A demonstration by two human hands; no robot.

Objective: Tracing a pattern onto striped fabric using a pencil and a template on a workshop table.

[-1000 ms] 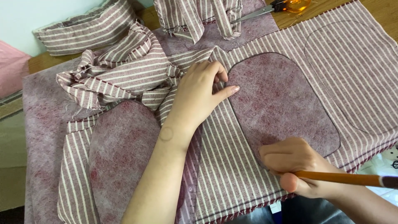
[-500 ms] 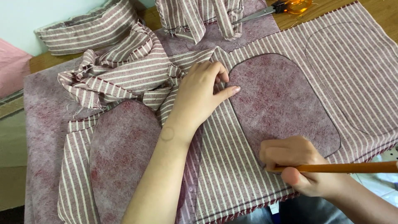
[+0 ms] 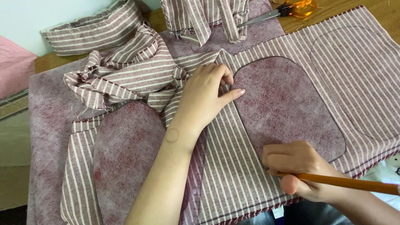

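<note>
My left hand (image 3: 205,96) lies flat on the maroon-and-white striped fabric (image 3: 233,166), thumb touching the left edge of a rounded maroon felt pattern piece (image 3: 287,104) that rests on the cloth. A dark line is drawn around that piece. My right hand (image 3: 298,166) grips an orange pencil (image 3: 354,182), its tip hidden under the fingers at the piece's lower left edge. A second rounded outline (image 3: 358,79) is drawn on the fabric to the right.
Another maroon felt piece (image 3: 125,154) lies at lower left. Crumpled striped scraps (image 3: 125,75) pile up behind my left hand. Orange-handled scissors (image 3: 287,9) lie at the top. A wooden table edge (image 3: 375,6) shows at upper right.
My right hand and pencil have shifted slightly left and up along the bottom edge of the felt piece. My left hand has stayed in place.
</note>
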